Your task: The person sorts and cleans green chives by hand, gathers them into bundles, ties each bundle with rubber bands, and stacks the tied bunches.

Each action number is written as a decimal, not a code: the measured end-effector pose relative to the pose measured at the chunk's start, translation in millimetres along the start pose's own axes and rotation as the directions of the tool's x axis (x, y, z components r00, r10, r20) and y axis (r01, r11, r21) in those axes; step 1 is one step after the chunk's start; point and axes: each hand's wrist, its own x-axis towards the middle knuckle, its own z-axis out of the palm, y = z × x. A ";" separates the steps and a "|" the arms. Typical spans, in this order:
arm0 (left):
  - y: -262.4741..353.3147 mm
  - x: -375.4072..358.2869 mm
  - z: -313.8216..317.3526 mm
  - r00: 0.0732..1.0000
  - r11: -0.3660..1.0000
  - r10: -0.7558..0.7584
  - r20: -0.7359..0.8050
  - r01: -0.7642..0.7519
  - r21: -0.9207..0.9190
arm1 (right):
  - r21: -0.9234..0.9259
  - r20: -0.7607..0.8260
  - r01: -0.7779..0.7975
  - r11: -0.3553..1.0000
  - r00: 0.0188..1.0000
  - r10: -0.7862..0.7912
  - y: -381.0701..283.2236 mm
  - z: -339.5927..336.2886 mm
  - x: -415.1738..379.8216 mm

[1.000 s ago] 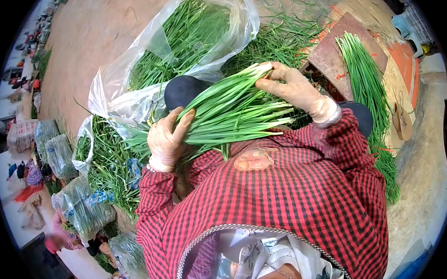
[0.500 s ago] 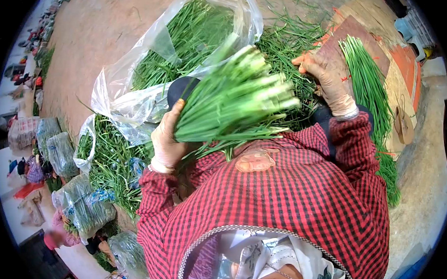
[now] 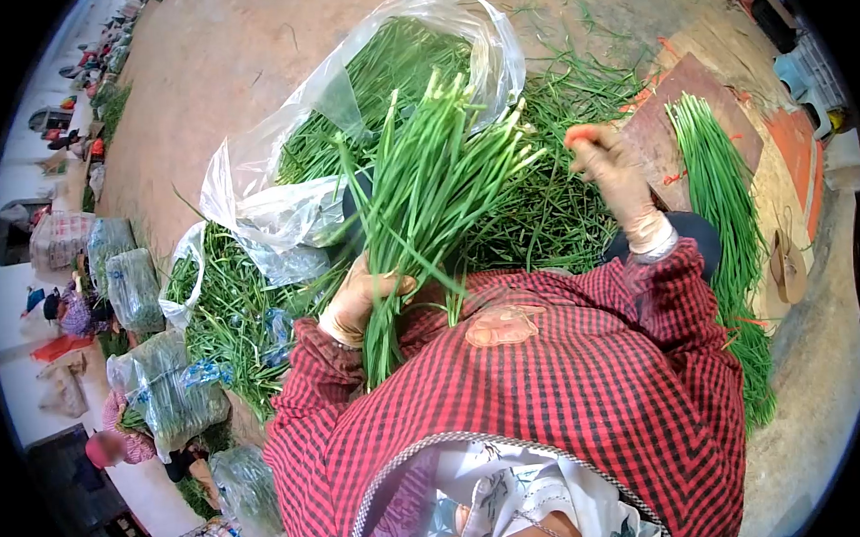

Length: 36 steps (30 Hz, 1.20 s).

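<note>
My left hand [image 3: 363, 301], in a pale thin glove, is wrapped round the lower leafy part of a bunch of garlic chives [image 3: 446, 183]. Their pale cut ends fan out up and to the right, and leaf tips hang below the hand. Over a pile of loose greens [image 3: 551, 207], my right hand [image 3: 618, 179] is raised with its fingers half bent and apart; orange covers one fingertip, and nothing shows in its grasp. A large clear plastic bag [image 3: 229, 195] full of chives lies just beyond the left hand.
A long row of chives [image 3: 721, 192], tied with red bands, lies at the right on a brown board [image 3: 648, 133]. Loose greens [image 3: 233, 313] lie at the left. Beyond them are wrapped bundles [image 3: 174, 391] and another person [image 3: 119, 436]. A sandal [image 3: 787, 267] rests at far right.
The bunch in my left hand has swung from lying rightward to a steeper slant and spread looser. That hand has moved lower. My right hand stays raised, its fingers shifted slightly.
</note>
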 end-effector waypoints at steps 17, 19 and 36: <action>4.7 -3.7 27.4 0.967 0.946 -0.091 0.240 0.009 0.324 | -0.565 0.638 0.762 0.317 0.647 -0.417 -53.9 64.9 16.6; 6.7 -8.4 34.1 0.950 0.965 -0.207 0.233 0.159 0.207 | -0.452 0.491 0.707 0.544 0.707 -0.509 -36.8 61.2 20.4; -19.0 -2.5 22.4 0.993 0.985 0.068 -0.094 -0.051 0.167 | -0.632 0.180 0.249 0.734 0.968 -0.173 -44.5 -4.4 1.9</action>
